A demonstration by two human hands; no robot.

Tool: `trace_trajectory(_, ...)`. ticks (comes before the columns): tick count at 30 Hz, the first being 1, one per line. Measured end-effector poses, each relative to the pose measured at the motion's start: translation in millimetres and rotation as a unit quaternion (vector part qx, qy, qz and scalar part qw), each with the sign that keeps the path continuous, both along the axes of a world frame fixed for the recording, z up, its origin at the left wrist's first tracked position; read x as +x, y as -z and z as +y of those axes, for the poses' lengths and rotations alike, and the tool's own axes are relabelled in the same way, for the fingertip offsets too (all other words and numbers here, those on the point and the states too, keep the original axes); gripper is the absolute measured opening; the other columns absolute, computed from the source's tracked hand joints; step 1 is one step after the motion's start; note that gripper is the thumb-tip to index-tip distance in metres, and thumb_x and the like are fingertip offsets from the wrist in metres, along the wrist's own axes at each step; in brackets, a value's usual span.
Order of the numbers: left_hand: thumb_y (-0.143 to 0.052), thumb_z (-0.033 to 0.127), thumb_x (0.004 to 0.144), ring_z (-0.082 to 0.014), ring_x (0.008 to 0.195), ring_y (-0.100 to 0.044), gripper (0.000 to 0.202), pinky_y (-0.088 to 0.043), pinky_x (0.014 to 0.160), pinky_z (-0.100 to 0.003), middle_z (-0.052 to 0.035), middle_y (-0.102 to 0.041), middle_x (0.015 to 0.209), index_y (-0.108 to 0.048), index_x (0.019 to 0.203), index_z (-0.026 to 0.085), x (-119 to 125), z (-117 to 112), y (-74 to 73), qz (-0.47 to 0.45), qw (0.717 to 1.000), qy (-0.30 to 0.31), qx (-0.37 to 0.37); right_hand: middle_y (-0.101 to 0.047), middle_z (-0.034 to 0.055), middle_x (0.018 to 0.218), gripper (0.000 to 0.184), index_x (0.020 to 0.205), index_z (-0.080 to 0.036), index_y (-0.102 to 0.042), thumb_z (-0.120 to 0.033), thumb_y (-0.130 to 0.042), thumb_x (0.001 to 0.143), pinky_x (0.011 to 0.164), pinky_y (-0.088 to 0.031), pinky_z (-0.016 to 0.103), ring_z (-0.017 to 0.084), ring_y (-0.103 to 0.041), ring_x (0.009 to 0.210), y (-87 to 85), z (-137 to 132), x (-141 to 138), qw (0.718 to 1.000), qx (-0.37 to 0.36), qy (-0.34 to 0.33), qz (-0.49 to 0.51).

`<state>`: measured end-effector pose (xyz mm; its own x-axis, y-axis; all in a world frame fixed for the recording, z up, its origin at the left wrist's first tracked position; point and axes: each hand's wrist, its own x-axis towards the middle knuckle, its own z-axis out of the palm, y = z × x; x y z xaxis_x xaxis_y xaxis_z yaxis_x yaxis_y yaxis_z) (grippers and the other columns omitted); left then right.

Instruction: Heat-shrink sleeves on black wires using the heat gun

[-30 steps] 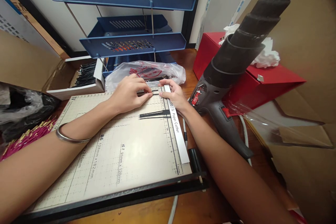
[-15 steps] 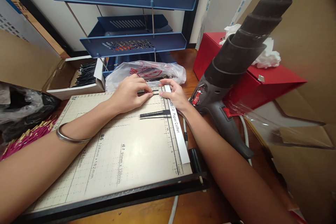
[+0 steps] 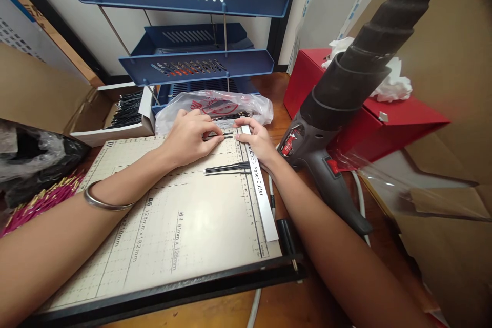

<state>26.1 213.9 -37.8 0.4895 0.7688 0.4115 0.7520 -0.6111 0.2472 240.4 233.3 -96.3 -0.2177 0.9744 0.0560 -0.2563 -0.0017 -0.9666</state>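
My left hand (image 3: 194, 136), a metal bangle on its wrist, rests near the far edge of the paper cutter board (image 3: 215, 220). Its thumb and forefinger are closed on a thin black cord (image 3: 228, 137), whose end sticks out to the right; another black strand lies just behind it. My right hand (image 3: 258, 141) is at the far end of the white strip (image 3: 263, 200) marked "Paper Cutter". Its thumb and forefinger are apart, near the cord's end, with nothing visible between them. Nearer me, a small bundle of black cords (image 3: 226, 168) lies across the board, reaching the strip.
Behind the board are a clear plastic bag (image 3: 172, 108), a blue tiered rack (image 3: 200, 66) and a white box (image 3: 111, 136) of black cords. A heat gun (image 3: 323, 118) stands at right before a red box (image 3: 407, 113). Magenta cords (image 3: 46, 200) lie at left.
My right thumb has drawn slightly back from the end of the cord. My left hand stays almost in place, still pinching. The view has shifted very slightly.
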Motion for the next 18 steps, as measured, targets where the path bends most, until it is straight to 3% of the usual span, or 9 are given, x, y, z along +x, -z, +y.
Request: trace_trajectory(18, -0.068, 0.042, 0.098, -0.0266, 0.087, -0.059, 0.027, -0.034, 0.086, -0.044, -0.0061, -0.070, 0.074, -0.082, 0.087, 0.022, 2.7, -1.3, 0.0, 0.024, 0.999, -0.020, -0.009, -0.072, 0.0030, 0.112, 0.048, 0.102, -0.025, -0.068, -0.033, -0.082, 0.057, 0.118, -0.047, 0.050, 0.028, -0.066, 0.116, 1.0, 1.2, -0.7, 1.000, 0.000, 0.009, -0.005)
